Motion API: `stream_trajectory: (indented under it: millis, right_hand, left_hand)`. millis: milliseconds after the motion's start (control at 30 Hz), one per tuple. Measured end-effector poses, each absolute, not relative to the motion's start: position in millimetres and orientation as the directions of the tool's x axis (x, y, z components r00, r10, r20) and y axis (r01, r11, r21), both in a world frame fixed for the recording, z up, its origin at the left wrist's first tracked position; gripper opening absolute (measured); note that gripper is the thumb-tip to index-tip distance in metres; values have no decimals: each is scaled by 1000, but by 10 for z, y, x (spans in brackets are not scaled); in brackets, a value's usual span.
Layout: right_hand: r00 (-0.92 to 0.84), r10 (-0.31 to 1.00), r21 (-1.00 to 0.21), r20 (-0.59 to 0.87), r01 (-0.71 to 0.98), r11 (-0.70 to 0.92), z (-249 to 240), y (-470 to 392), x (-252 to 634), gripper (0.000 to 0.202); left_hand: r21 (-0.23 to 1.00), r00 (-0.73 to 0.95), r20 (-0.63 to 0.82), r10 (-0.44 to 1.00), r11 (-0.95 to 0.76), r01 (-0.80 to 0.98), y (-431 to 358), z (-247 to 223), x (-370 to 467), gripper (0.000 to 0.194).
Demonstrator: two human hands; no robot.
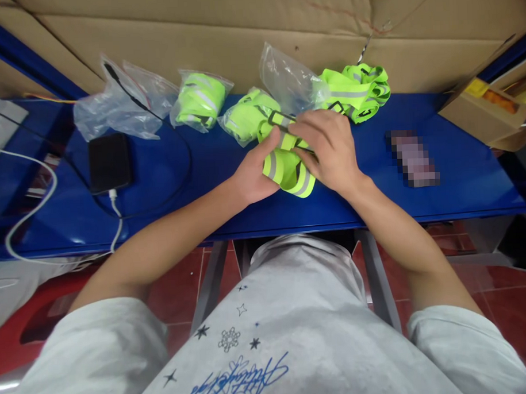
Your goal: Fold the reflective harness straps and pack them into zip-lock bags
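Between my two hands is a neon yellow reflective strap with a grey stripe and black buckles, partly folded into loops. My left hand is closed round its left side, thumb on top. From the right, my right hand grips the strap with bent fingers, which cover part of it. Just behind, a clear bag holds another folded neon strap. A second bagged strap lies farther left. Loose neon straps are heaped behind my right hand, beside an open clear plastic bag.
More clear plastic bags lie at the back left. A black box-shaped device with a white cable sits on the blue table. At right are a blurred-out object and an open cardboard box. Cardboard lines the back.
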State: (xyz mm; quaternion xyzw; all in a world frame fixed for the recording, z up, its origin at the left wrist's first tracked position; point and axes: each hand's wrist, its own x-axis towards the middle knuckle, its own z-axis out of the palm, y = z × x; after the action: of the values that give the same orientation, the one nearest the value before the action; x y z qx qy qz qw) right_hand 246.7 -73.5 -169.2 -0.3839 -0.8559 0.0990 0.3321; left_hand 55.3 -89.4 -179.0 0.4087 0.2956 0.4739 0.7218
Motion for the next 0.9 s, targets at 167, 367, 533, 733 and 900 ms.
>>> stream_trajectory:
  millis: [167, 367, 533, 733, 900]
  right_hand:
    - [-425, 740, -506, 522, 544, 669, -1689, -766, 2401, 46]
    - [-135, 827, -765, 545, 324, 557, -1528, -549, 2655, 62]
    - [-244, 894, -898, 374, 145, 415, -1503, -453, 2765, 53]
    - [-331, 874, -865, 355, 239, 442, -1515, -576, 2609, 60]
    - [-325, 862, -817, 388, 312, 485, -1590, -604, 2504, 67]
  left_hand:
    - [858, 424, 53, 904, 175, -482, -850, -1833, 517, 62]
    - [960, 586, -68, 808, 212, -182, -646, -1840, 355, 65]
    - [969, 368, 103, 924, -10, -246, -680, -1626, 315, 92]
    - [954, 367, 23, 930, 88, -285, -830, -1666, 428, 76]
    - [954, 496, -5, 868, 152, -257, -839, -1818, 465, 70]
